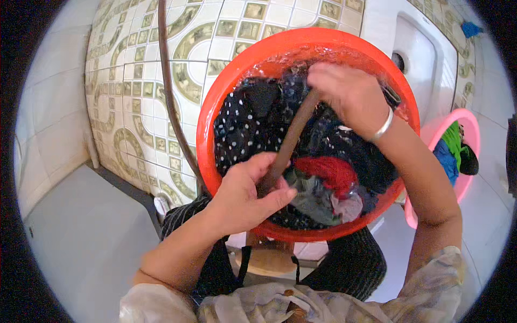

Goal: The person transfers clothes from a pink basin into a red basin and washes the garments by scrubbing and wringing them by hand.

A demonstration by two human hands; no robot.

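A large red plastic basin point(207, 121) in front of me holds water and soaking clothes. My left hand point(258, 189), over the basin's near left side, grips a brown hose point(294, 135) between thumb and fingers. The hose slants up and away to my right hand point(343, 91), blurred, whose fingers close on its far end above the water. Among the wet things are black cloth with white dots point(242, 121), a red cloth point(331, 171) and a greyish-green cloth point(309, 198). A silvery bangle point(383, 125) circles my right wrist.
More brown hose point(167, 80) hangs at the basin's left, before patterned tiles point(190, 44). A white squat toilet point(420, 60) lies at the far right. Nearer, a pink tub point(470, 133) holds green, blue and black cloths. Below the basin's near rim sits a brownish round object point(266, 258).
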